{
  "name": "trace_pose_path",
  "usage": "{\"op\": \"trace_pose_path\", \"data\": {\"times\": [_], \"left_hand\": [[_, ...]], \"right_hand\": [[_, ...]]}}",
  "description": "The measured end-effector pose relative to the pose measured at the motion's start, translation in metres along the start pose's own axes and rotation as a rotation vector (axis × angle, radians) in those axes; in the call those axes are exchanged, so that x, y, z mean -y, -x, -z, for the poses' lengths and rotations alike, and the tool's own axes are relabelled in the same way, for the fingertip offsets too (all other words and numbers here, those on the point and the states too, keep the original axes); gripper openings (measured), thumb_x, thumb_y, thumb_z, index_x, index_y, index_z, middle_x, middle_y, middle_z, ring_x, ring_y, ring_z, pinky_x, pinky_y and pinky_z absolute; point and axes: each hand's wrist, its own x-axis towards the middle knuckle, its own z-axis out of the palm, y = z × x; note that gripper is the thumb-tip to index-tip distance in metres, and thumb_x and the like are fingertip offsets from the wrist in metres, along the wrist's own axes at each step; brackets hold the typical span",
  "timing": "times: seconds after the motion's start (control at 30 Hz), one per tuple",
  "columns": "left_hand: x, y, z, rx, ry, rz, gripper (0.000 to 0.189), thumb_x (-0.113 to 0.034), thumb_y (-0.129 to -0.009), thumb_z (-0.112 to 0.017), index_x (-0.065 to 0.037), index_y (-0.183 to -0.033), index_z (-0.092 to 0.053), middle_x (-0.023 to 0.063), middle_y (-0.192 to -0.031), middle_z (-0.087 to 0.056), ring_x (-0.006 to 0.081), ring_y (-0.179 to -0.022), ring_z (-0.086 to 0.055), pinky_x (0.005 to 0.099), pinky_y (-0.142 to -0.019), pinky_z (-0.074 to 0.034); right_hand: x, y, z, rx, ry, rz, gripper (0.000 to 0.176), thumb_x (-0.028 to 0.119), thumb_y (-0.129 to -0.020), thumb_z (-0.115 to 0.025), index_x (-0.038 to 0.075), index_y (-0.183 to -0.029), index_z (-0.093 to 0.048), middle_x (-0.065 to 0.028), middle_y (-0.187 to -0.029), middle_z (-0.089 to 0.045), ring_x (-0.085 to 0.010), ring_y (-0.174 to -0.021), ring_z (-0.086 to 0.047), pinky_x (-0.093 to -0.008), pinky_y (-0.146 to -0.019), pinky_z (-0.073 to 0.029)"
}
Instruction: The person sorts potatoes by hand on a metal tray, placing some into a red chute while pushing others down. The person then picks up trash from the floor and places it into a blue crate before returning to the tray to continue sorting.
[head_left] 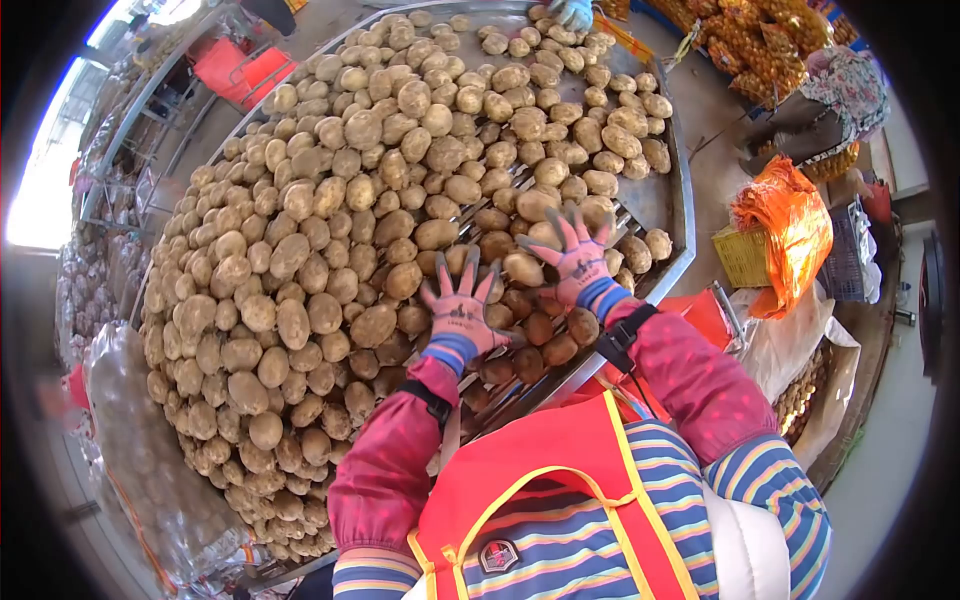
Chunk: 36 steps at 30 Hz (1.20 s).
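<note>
Spread flat, the left hand [460, 312] and right hand [578, 260] rest on firm, probably dusty potatoes [293, 322]; cup whole the one at the right hand's nine o'clock.

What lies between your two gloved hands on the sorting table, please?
In the head view, a light-brown potato lies between the left hand and right hand, atop darker potatoes.

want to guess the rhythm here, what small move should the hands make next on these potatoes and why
Probably curl the right hand around the potato lying between it and the left hand. Both gloved hands lie flat with fingers spread on the pile, neither holding anything, and that potato sits beside the right thumb.
</note>
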Motion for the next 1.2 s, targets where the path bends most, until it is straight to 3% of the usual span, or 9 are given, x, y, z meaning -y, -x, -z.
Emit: {"op": "trace_pose_path", "data": {"times": [0.1,0.27,0.53,0.7,0.83,0.97,1.03,1.1,1.2], "left_hand": [[-0.001,-0.035,0.022,-0.004,0.053,0.042,0.111,-0.058,-0.058,-0.077,-0.024,-0.148,-0.022,0.0063,-0.155,-0.014,0.0418,-0.14,-0.005,0.0689,-0.104,-0.014],[0.009,-0.081,0.01,-0.175,-0.048,-0.092,0.102,-0.054,-0.06,-0.077,-0.019,-0.144,-0.03,0.0153,-0.151,-0.021,0.0412,-0.137,-0.017,0.0562,-0.11,-0.013],[0.046,-0.076,-0.001,-0.184,0.109,-0.285,0.092,-0.045,-0.066,-0.075,-0.021,-0.143,-0.031,0.0131,-0.146,-0.032,0.0394,-0.134,-0.026,0.0489,-0.111,-0.015],[0.066,-0.086,0.013,-0.138,0.238,-0.398,0.084,-0.037,-0.069,-0.073,-0.018,-0.141,-0.035,0.0128,-0.144,-0.036,0.0358,-0.134,-0.03,0.0493,-0.111,-0.019],[0.075,-0.082,0.026,-0.093,0.276,-0.462,0.078,-0.032,-0.074,-0.071,-0.017,-0.142,-0.034,0.0133,-0.142,-0.039,0.0344,-0.132,-0.034,0.0486,-0.11,-0.023],[0.097,-0.076,0.041,-0.104,0.408,-0.541,0.071,-0.029,-0.074,-0.072,-0.013,-0.137,-0.042,0.0144,-0.137,-0.045,0.0323,-0.129,-0.04,0.04,-0.108,-0.031],[0.114,-0.082,0.048,-0.105,0.477,-0.481,0.067,-0.029,-0.076,-0.071,-0.01,-0.135,-0.045,0.0159,-0.132,-0.05,0.0328,-0.123,-0.046,0.0389,-0.105,-0.036],[0.119,-0.076,0.07,-0.221,0.401,-0.549,0.065,-0.031,-0.077,-0.07,-0.01,-0.134,-0.045,0.0174,-0.129,-0.052,0.033,-0.119,-0.05,0.0387,-0.102,-0.038],[0.111,-0.062,0.094,-0.297,0.365,-0.527,0.065,-0.033,-0.078,-0.069,-0.013,-0.134,-0.045,0.0162,-0.131,-0.051,0.034,-0.122,-0.046,0.0399,-0.104,-0.036]], "right_hand": [[-0.012,-0.03,0.006,-0.023,0.006,0.083,0.075,0.05,-0.065,-0.073,0.044,-0.134,-0.043,-0.0133,-0.149,-0.023,-0.0424,-0.136,-0.021,-0.071,-0.103,-0.01],[-0.035,-0.087,0.012,-0.016,-0.028,-0.045,0.065,0.048,-0.074,-0.067,0.043,-0.134,-0.043,-0.0123,-0.15,-0.021,-0.0432,-0.137,-0.019,-0.069,-0.105,-0.012],[-0.094,-0.151,-0.002,-0.112,0.011,-0.234,0.057,0.053,-0.082,-0.057,0.045,-0.136,-0.038,-0.0146,-0.152,-0.018,-0.0424,-0.135,-0.025,-0.0669,-0.105,-0.016],[-0.094,-0.15,0.001,-0.051,-0.044,-0.307,0.059,0.054,-0.084,-0.055,0.045,-0.138,-0.034,-0.0184,-0.152,-0.017,-0.0395,-0.137,-0.024,-0.0575,-0.109,-0.018],[-0.087,-0.093,-0.012,-0.016,0.034,-0.18,0.059,0.05,-0.082,-0.059,0.036,-0.137,-0.042,-0.0201,-0.149,-0.025,-0.0409,-0.136,-0.025,-0.0546,-0.111,-0.017],[-0.059,-0.028,-0.022,-0.338,-0.172,0.056,0.052,0.039,-0.078,-0.065,0.021,-0.126,-0.055,-0.0193,-0.141,-0.038,-0.04,-0.131,-0.032,-0.0544,-0.11,-0.019],[-0.033,-0.005,-0.012,-0.324,-0.279,0.213,0.047,0.035,-0.077,-0.066,0.017,-0.12,-0.059,-0.0167,-0.134,-0.046,-0.0377,-0.128,-0.036,-0.0545,-0.109,-0.021],[0.004,0.006,0.013,-0.198,-0.493,0.372,0.047,0.032,-0.076,-0.067,0.015,-0.119,-0.059,-0.0151,-0.127,-0.052,-0.0351,-0.122,-0.045,-0.0488,-0.105,-0.03],[0.076,0.013,0.047,0.256,-0.948,0.499,0.049,0.037,-0.079,-0.066,0.011,-0.12,-0.058,-0.0169,-0.121,-0.056,-0.0318,-0.112,-0.054,-0.0401,-0.096,-0.043]]}}
